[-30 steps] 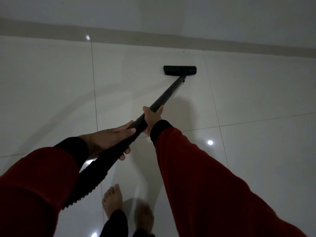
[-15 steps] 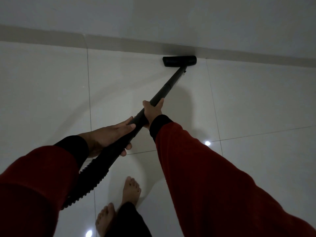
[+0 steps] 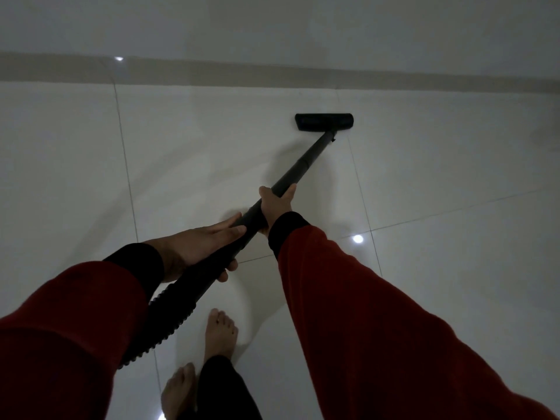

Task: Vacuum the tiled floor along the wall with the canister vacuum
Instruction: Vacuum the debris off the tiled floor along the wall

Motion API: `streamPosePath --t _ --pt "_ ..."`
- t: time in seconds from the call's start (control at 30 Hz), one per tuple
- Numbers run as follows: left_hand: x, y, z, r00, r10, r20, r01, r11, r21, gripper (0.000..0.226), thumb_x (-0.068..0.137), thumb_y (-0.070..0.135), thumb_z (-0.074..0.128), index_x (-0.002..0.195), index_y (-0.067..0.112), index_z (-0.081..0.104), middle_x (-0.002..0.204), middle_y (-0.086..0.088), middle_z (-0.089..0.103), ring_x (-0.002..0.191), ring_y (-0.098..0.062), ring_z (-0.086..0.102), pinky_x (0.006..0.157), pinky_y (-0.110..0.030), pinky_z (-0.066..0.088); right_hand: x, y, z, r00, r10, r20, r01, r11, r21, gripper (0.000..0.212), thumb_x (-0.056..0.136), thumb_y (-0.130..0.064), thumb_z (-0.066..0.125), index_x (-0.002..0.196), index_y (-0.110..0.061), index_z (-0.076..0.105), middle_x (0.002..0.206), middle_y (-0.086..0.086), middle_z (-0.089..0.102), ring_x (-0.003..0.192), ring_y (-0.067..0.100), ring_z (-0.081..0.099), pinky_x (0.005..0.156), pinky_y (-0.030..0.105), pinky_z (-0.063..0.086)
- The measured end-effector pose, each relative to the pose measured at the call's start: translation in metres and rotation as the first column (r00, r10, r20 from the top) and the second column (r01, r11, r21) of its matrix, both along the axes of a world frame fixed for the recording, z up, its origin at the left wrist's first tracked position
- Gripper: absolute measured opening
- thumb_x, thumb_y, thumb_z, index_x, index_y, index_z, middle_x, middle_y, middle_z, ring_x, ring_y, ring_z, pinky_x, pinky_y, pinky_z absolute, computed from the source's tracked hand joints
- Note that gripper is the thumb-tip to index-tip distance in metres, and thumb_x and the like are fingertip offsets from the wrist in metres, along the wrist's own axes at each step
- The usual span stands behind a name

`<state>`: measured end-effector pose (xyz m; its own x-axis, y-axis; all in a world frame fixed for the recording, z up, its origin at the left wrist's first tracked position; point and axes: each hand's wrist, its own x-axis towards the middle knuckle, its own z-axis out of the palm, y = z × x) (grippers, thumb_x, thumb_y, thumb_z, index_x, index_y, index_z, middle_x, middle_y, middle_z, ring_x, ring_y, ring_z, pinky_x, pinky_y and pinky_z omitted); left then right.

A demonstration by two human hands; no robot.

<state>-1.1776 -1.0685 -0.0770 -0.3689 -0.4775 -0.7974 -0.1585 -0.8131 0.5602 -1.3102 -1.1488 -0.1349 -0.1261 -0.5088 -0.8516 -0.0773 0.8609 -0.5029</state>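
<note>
Vacuum wand (image 3: 306, 165) runs black and slanted from my hands out to the floor head (image 3: 324, 122), which sits flat on the pale tiled floor (image 3: 188, 165), near the wall (image 3: 272, 22) but clear of the grey skirting strip (image 3: 394, 81), with a band of bare tile between them. My right hand (image 3: 274, 209) is clenched around the wand further out, thumb on one side and fingers wrapped round the other, so the tube passes straight through my fist. My left hand (image 3: 197, 247) grips lower down, where the smooth tube meets the ribbed hose (image 3: 163, 319); the fingers (image 3: 225, 230) lie along the top of the tube and the thumb curls underneath. From there the hose drops back past my left sleeve (image 3: 66, 328) and out of sight (the canister itself is nowhere in my view). Both sleeves are dark red with black cuffs, the right sleeve (image 3: 378, 313) reaching diagonally across the lower right. My bare feet stand on the tiles below the hose, one foot (image 3: 219, 334) ahead of the other foot (image 3: 178, 389), with dark trouser legs over the ankles. Thin grout lines cross the glossy floor, and small bright light spots reflect in it, one just right of my right wrist (image 3: 358, 238). The room is dim, and a soft shadow falls beside the wand
</note>
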Motion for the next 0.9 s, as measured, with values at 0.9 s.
streamPosePath --t 0.9 --pt "-0.051 0.164 0.028 0.954 -0.299 -0.011 0.299 0.954 -0.003 0.062 0.094 0.046 0.043 0.149 0.039 0.016 0.077 -0.008 0.061 0.050 -0.009 0.060 0.050 -0.019 0.050 -0.069 0.210 0.014 0.941 -0.337 0.036 0.334 0.941 0.060 0.085 0.094 -0.026 0.047 0.143 -0.050 -0.018 0.116 0.011 0.049 0.092 0.032 0.060 0.086 0.050 0.054"
